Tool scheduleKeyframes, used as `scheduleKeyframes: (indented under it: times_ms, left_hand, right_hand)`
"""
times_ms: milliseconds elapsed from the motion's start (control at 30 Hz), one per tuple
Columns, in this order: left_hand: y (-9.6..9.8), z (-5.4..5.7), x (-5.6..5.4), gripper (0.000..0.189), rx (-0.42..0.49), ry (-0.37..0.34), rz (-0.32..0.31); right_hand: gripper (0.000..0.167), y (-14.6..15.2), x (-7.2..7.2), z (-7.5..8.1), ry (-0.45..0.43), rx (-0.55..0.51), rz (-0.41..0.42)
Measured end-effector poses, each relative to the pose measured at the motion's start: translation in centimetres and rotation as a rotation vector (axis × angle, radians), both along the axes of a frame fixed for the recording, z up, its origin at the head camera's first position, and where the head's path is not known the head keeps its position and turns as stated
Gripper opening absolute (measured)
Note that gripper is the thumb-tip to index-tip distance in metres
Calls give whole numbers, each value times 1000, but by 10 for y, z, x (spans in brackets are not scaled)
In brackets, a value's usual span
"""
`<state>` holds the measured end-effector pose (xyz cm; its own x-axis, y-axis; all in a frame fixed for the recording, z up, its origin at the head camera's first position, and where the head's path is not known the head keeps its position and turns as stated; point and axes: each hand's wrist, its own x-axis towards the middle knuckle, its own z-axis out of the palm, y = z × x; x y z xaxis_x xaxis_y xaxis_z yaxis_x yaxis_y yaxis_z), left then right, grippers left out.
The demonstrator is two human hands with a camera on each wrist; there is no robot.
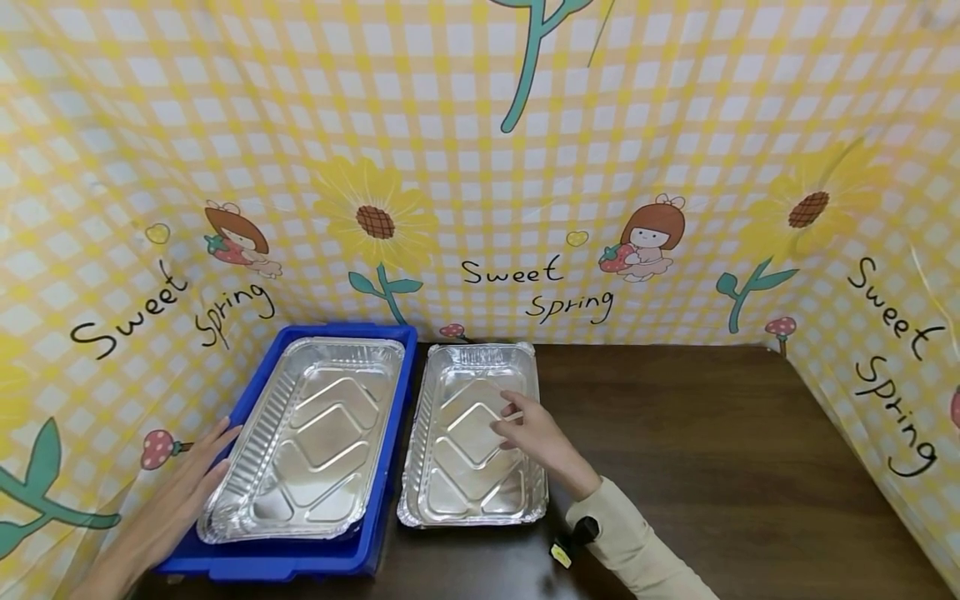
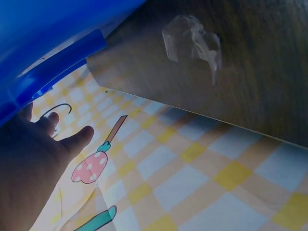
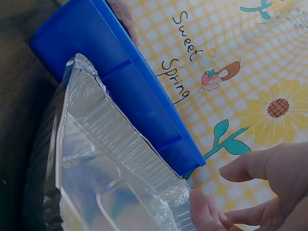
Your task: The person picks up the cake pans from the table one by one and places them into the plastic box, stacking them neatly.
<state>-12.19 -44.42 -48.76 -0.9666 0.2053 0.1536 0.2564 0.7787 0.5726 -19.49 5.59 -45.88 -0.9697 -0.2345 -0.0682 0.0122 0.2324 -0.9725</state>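
Note:
A rectangular foil pan (image 1: pixel 326 437) sits in a blue plastic bin (image 1: pixel 330 565) on the left of the table. Along the bin's left side lies my left hand (image 1: pixel 172 500), fingers extended at its rim; in the left wrist view the fingers are partly hidden by the blue wall. A second foil pan (image 1: pixel 468 442) stands on the table just right of the bin, with nothing inside. Over this pan's right side hovers my right hand (image 1: pixel 543 437), its fingers loosely bent and holding nothing. The right wrist view shows thumb and fingers (image 3: pixel 245 166) apart near the foil rim.
Dark brown wooden table (image 1: pixel 697 450) extends to the right of the pans. A yellow checked cloth (image 1: pixel 480 192) with sunflower prints rises at the back and both sides. Clear tape (image 2: pixel 195 43) sticks to the wooden surface beside the bin in the left wrist view.

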Motion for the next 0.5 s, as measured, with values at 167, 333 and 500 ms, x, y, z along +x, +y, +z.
scheduleKeyframes:
  times_ms: [167, 333, 500]
  left_hand:
    - [0, 1, -1, 56, -8, -13, 4]
    - [1, 0, 0, 56, -6, -3, 5]
    - [2, -1, 1, 55, 6, 18, 2]
  right_hand:
    - [62, 4, 1, 1, -1, -10, -20]
    - [62, 8, -1, 1, 11, -17, -40]
    - [62, 13, -1, -3, 6, -6, -57]
